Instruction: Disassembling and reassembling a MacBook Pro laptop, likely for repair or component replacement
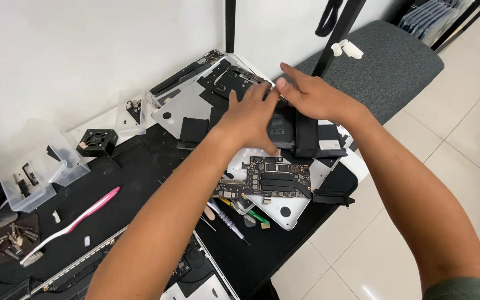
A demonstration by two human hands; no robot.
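Left hand (249, 118), fingers spread flat, and right hand (312, 97), fingers extended, both pressing on the black battery pack (306, 136) inside the opened silver laptop shell (181, 108) at the desk's far edge. Just nearer: logic board (265, 179) on a silver cover, screwdriver (226, 219) beside it. Toward the left edge: pink toothbrush (73, 223), small black fan (96, 141), clear plastic boxes (34, 166).

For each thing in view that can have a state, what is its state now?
Silver laptop base: open, insides bare.
Green circuit board: loose, lying on the base.
Black flat battery pack: under both hands.
Left hand: flat, pressing down.
Right hand: flat on the pack.
Clear plastic box: lid open.
Pink toothbrush: lying flat.
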